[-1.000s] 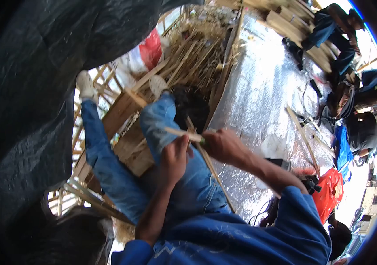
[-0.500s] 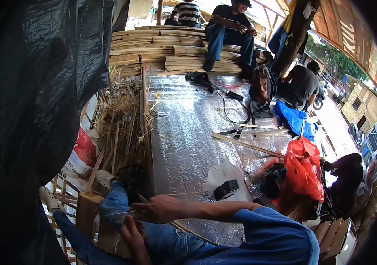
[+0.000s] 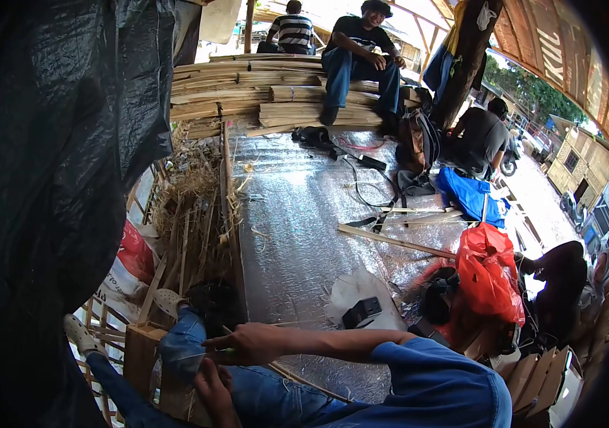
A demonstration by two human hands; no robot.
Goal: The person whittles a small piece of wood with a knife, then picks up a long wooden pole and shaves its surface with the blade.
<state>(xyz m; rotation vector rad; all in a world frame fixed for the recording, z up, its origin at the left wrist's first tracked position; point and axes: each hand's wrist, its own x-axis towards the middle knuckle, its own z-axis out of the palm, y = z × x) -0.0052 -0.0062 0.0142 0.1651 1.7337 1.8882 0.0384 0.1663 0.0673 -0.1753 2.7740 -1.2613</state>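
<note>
Above the jeans-clad lap, my right hand [image 3: 249, 344] is closed around something thin, with a bit of green and a pale tip showing at its fingers. Just below it, my left hand [image 3: 213, 385] is curled near the knee, its fingers pressed together; what it holds is too small to make out. A faint thin strip runs left from the hands across the jeans [image 3: 184, 346]. The two hands are close together. Beside my right forearm a black box-like device [image 3: 362, 312] lies on a pale sheet [image 3: 340, 294].
A silvery foil-covered surface [image 3: 283, 235] stretches ahead, with a wooden strip [image 3: 397, 240], a red bag [image 3: 490, 271] and a blue bag [image 3: 470, 194]. Bamboo slats [image 3: 226, 89] are stacked behind, where a person [image 3: 361, 50] sits. A wooden block [image 3: 139, 357] stands left; black sheeting [image 3: 54, 143] hangs there.
My right hand has shifted slightly left, and green now shows at its fingers. The seated person at the back has lifted their head and lowered their hands. The view has shifted slightly.
</note>
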